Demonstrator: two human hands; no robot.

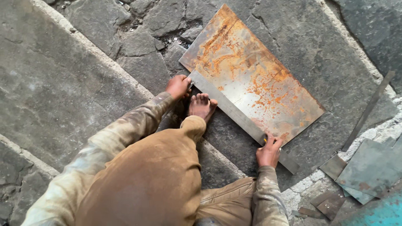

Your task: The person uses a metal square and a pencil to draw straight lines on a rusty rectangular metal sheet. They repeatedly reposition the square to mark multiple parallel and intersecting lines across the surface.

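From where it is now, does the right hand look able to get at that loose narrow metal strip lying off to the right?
Probably yes. The right hand rests on the straightedge at the rusty sheet; the narrow strip lies further right, with bare stone floor between.

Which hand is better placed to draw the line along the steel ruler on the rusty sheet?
Probably the right hand: it holds a small yellow-tipped marker against the steel ruler on the rusty sheet. The left hand only presses the ruler's far end.
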